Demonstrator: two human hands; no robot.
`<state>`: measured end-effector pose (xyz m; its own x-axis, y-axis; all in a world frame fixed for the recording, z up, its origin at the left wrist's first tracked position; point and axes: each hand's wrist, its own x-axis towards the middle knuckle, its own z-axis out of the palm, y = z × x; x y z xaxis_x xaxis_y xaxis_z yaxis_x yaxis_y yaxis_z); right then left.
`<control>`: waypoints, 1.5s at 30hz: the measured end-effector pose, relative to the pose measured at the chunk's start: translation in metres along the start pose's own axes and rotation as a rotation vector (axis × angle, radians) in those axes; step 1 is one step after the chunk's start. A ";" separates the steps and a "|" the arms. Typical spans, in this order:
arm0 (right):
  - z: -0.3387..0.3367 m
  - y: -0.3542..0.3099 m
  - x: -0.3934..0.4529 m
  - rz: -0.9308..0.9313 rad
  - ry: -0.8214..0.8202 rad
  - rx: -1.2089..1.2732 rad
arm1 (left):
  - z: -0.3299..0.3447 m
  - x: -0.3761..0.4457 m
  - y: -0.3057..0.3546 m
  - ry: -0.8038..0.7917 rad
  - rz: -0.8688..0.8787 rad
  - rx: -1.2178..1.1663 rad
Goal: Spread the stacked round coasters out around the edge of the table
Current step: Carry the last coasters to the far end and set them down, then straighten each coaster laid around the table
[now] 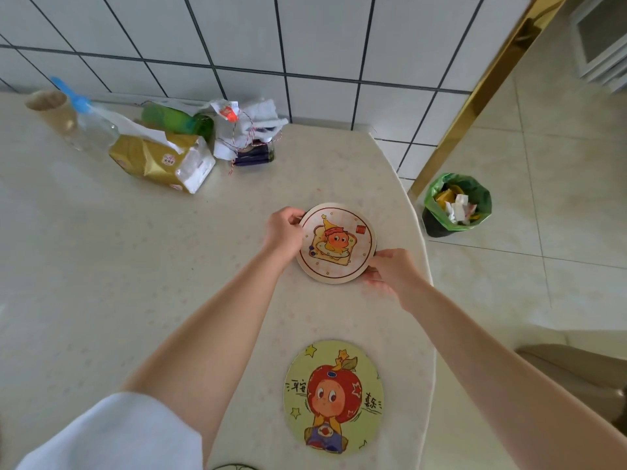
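Left hand: the left hand (pixel 283 232) has its fingers curled over the far-left rim of the pink coaster (pixel 337 243), pinching that edge.
Right hand: the right hand (pixel 390 273) takes the opposite, near-right rim, thumb on top and fingers tucked beneath, so the disc is held across its width between 2 grips.
Why held so: I'd say the 2-sided grip keeps the disc level and lets it be squared up to the table's right edge.
Pink coaster: it sits over the table (pixel 101 266) close to the right edge; whether it lies flat or hangs just clear of the cloth is hard to call from this angle, and I can't tell if more coasters are stacked under it.
Green coaster: already flat on the table, nearer the person, the green coaster (pixel 334 396) also hugs the right edge, well apart from the pink one.
Spacing: 2 discs strung along one edge looks like the start of a ring, so the job seems early.
Third disc: a dark curved rim (pixel 234 467) peeps in at the bottom, too little to name.
Bin: on the floor beyond the table, a bin with a green liner (pixel 456 205) holds crumpled white and yellow wrappers.
Cup: a paper cup (pixel 51 108) stands at the far left, contents not visible.
Far clutter: a gold tissue pack (pixel 159 161), a clear bottle with a blue cap (pixel 90 125) and a green bottle (pixel 178 120) crowd the wall.
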<state>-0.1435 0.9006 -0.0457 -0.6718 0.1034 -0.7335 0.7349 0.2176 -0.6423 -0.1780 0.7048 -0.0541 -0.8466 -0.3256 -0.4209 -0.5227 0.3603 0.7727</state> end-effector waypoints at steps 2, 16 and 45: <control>0.000 0.000 0.002 0.005 0.021 -0.023 | 0.000 0.001 -0.001 -0.005 -0.006 0.010; -0.004 -0.009 0.010 -0.129 0.202 -0.195 | -0.004 -0.005 -0.019 0.009 -0.034 0.004; -0.006 0.114 -0.074 -0.305 0.230 -0.471 | -0.022 -0.129 -0.090 -0.162 0.073 0.331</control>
<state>-0.0107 0.9238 -0.0630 -0.8870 0.1647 -0.4314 0.4213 0.6710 -0.6102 -0.0194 0.6950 -0.0592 -0.8738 -0.1558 -0.4606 -0.4421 0.6489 0.6193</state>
